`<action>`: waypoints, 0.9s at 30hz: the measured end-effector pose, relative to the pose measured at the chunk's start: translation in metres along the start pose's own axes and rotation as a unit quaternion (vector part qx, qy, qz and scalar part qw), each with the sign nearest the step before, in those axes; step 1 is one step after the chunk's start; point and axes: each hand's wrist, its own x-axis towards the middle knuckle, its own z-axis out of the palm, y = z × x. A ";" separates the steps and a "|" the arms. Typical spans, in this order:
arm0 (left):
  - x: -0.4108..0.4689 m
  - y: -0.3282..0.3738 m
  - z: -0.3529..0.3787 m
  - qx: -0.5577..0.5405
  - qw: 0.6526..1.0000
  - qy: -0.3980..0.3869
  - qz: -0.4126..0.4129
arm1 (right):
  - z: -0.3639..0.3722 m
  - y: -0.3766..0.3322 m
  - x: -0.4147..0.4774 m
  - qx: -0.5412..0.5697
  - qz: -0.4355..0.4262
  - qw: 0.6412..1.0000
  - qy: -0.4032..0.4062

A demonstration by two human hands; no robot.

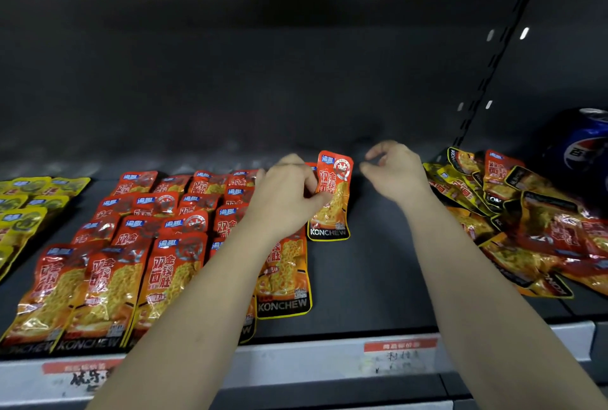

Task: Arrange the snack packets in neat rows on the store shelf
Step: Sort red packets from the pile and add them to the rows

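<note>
Red-orange KONCHEW snack packets (pixel 158 245) lie in overlapping rows on the left part of the dark shelf (pixel 368 278). My left hand (pixel 286 199) pinches one red packet (pixel 332 199) by its left edge, at the far end of the rightmost row. In front of it lies another packet (pixel 284 278), partly under my left forearm. My right hand (pixel 394 172) hovers just right of the held packet, fingers curled and apart, holding nothing. A loose heap of the same packets (pixel 526 222) sits at the right.
Yellow packets (pixel 26 208) lie at the far left. A blue Pepsi can (pixel 582 146) stands behind the heap at the right. The shelf's front rail carries price labels (pixel 399 357). A bare strip of shelf separates the rows from the heap.
</note>
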 end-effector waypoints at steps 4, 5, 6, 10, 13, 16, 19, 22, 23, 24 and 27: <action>0.001 -0.001 0.001 0.081 0.996 0.029 -0.005 | 0.001 0.001 0.001 0.001 -0.003 1.000 0.003; 0.001 -0.001 0.000 0.092 0.995 0.031 -0.006 | 0.001 0.001 0.001 0.001 -0.003 1.000 0.002; 0.001 -0.002 0.000 0.102 0.994 0.032 -0.010 | 0.001 0.001 0.001 0.000 -0.003 1.000 0.001; 0.002 -0.003 0.002 0.133 0.990 0.033 -0.025 | 0.001 0.001 0.001 0.005 -0.003 1.000 -0.002; 0.003 -0.003 0.004 0.142 0.989 0.035 -0.032 | 0.001 0.001 0.000 0.005 0.000 1.000 -0.004; 0.004 -0.002 0.006 0.148 0.988 0.039 -0.038 | 0.001 0.001 0.000 0.007 0.002 1.000 -0.008; 0.004 -0.001 0.007 0.158 0.986 0.039 -0.042 | 0.001 0.000 -0.001 0.007 0.000 1.000 -0.009; 0.005 0.000 0.008 0.160 0.985 0.040 -0.045 | 0.001 0.000 -0.002 0.008 -0.002 1.000 -0.010; 0.005 0.000 0.008 0.160 0.985 0.041 -0.045 | 0.001 0.000 -0.003 0.009 -0.002 1.000 -0.011; 0.005 0.000 0.007 0.159 0.985 0.041 -0.045 | 0.001 0.000 -0.002 0.011 -0.001 1.000 -0.011; 0.003 0.000 0.007 0.159 0.986 0.033 -0.042 | 0.001 0.000 -0.003 0.012 -0.003 1.000 -0.013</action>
